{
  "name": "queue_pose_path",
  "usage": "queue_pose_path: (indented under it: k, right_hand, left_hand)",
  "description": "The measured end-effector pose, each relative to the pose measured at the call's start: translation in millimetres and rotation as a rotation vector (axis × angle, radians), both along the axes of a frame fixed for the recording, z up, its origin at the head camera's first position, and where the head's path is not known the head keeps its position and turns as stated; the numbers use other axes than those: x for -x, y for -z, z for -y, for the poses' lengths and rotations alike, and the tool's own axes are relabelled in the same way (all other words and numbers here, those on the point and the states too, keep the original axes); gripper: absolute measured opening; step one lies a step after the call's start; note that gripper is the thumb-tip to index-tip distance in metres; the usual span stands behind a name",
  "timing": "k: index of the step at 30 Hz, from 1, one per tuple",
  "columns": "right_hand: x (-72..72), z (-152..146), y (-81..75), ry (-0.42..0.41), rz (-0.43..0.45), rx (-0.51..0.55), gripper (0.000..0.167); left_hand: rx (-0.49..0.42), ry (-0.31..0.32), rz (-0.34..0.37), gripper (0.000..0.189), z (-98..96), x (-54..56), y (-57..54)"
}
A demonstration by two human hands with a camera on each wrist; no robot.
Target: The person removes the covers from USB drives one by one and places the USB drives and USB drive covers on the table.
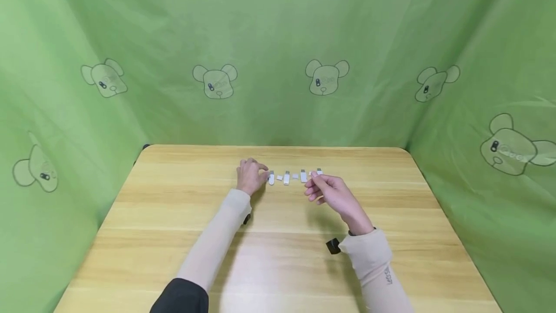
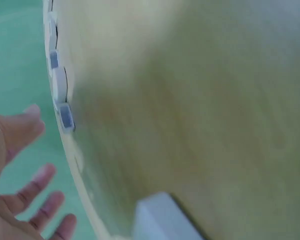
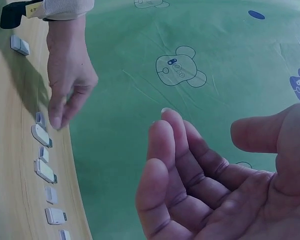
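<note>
A row of small white USB sticks and their loose caps lies across the table. In the head view, one rounded USB stick (image 1: 271,178) is nearest my left hand (image 1: 249,177). A loose cap (image 2: 66,117) lies just beyond that hand's thumb in the left wrist view, where the thumb and fingers are spread with nothing between them. Over the right end of the row is my right hand (image 1: 333,196), beside another USB stick (image 1: 303,176) and partly covering the last ones. Its palm is bare in the right wrist view, the fingers loosely bent and the thumb apart.
A separate capped-looking USB stick (image 3: 20,45) lies nearer my left forearm. The wood-grain table (image 1: 278,255) ends close behind the row. Green curtains (image 1: 269,23) with bear-head prints surround it. Black wrist cameras (image 1: 333,246) hang under my sleeves.
</note>
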State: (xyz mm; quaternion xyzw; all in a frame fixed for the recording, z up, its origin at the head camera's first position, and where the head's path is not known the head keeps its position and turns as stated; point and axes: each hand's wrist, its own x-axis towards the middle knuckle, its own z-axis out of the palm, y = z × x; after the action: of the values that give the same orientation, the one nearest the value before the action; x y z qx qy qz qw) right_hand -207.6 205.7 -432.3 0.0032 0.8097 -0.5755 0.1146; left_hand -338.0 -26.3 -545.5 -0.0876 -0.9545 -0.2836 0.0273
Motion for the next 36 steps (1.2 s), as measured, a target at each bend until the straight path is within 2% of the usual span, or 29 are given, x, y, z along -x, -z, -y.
queue_pose_path:
  k: [5, 9, 14, 19, 23, 27, 31, 36]
  right_hand:
    - [0.6, -0.3, 2.4, -0.011, 0.007, 0.013, 0.048]
    - [0.7, -0.6, 3.7, -0.016, 0.006, 0.019, 0.047]
    - [-1.0, -1.4, 3.7, -0.015, 0.007, 0.018, 0.046]
    - [-1.4, -4.0, 2.7, -0.014, 0.007, 0.011, 0.047]
    - [-0.2, -5.3, 1.8, -0.011, 0.007, 0.012, 0.049]
    - [0.3, -4.7, 1.5, -0.012, 0.006, 0.011, 0.049]
    - [0.3, -2.4, 1.7, 0.000, -0.010, 0.014, 0.046]
    - [2.4, 2.3, -2.9, -0.012, -0.034, 0.023, 0.044]
  left_hand:
    - [0.054, 0.108, -0.051, 0.023, -12.1, 1.8, 1.3]
    - [0.096, 0.144, -0.069, 0.026, -23.4, 2.1, 1.8]
    - [0.151, 0.134, -0.060, 0.024, -31.1, -1.4, 4.1]
    - [0.143, 0.104, -0.042, 0.024, -35.3, -2.8, 3.9]
    - [0.088, 0.060, -0.049, 0.031, -33.7, -1.3, -0.7]
    - [-0.010, -0.006, -0.047, 0.037, -23.7, -4.0, -12.2]
    - [-0.111, -0.026, -0.047, 0.040, -13.1, -18.9, -24.5]
    - [-0.198, -0.051, -0.072, 0.042, -3.2, -40.4, -33.6]
